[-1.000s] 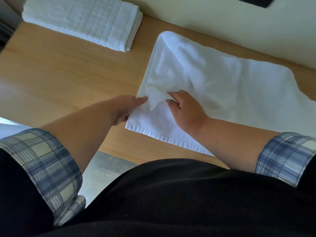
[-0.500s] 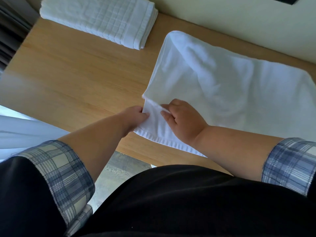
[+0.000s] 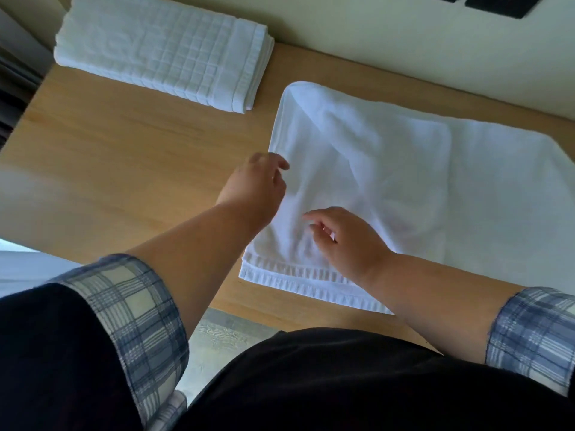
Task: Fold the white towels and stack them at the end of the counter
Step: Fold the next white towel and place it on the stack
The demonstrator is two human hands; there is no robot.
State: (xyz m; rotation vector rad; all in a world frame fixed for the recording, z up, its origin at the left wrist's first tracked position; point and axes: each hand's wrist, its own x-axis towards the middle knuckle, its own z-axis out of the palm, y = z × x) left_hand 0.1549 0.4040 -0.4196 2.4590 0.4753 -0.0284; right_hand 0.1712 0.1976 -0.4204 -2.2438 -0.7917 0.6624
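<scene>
Left hand [image 3: 256, 185], right hand [image 3: 345, 241] loose, nothing gripped (some blur); towel [image 3: 404, 181] layers may be dragged apart, edges misaligned

One spread towel [image 3: 404, 169], one folded towel pile [image 3: 161, 48], one counter [image 3: 124, 150], two hands [image 3: 255, 185] [image 3: 345, 241], two dark wall plates [image 3: 504, 4]

Soft white terry towel [image 3: 404, 181], waffle-textured folded towel [image 3: 161, 48], smooth matt wooden counter [image 3: 124, 150].
</scene>
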